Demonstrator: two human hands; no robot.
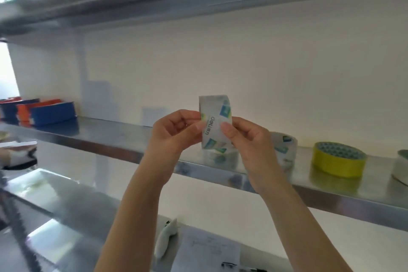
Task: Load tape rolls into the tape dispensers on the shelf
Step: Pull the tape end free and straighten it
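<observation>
White wall (242, 62) behind, steel shelf (110, 137) running across. Blue-orange tape dispensers (50, 111) stand at the shelf's far left. Yellow tape roll (337, 161) and clear roll (286, 146) lie flat on the shelf at right. Printed tape roll (215, 115) is held edge-on in front of the shelf, off its surface. Left hand (174, 137) pinches its left edge, right hand (249, 141) pinches its right side, thumb on the face.

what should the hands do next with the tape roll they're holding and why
Probably carry the tape roll left along the shelf to the blue and orange dispensers. The left hand and right hand pinch it edge-on in mid-air, well right of the dispensers, so it cannot be loaded from here.
</observation>
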